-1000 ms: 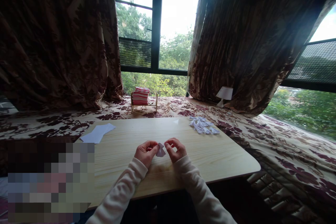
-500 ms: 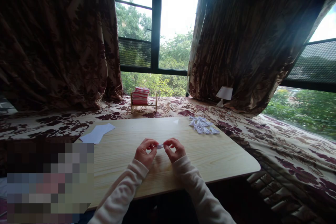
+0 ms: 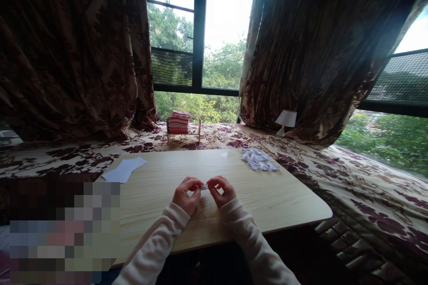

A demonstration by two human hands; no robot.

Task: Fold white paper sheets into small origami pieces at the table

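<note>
A small piece of folded white paper (image 3: pixel 204 186) is held up between my two hands, over the front middle of the wooden table (image 3: pixel 160 167). My left hand (image 3: pixel 187 195) pinches its left end between thumb and fingers. At the other end, the fingertips of my right hand (image 3: pixel 222 190) pinch it too. Most of the paper is covered by the fingers, so its exact shape is hard to make out. Toward the back right of the table lies a pile of folded white paper pieces (image 3: pixel 258 160). White paper sheets (image 3: pixel 124 169) rest near the left edge.
Behind the table, a small rack (image 3: pixel 183 133) carries a stack of red-and-white striped cloths (image 3: pixel 179 122) on the flowered cover (image 3: pixel 220 135). A small white lamp (image 3: pixel 286 119) stands to the right of it. Blurred squares hide the lower left corner.
My hands have drawn very slightly closer together around the folded paper. The pile, the sheets and the rest of the table look the same.
</note>
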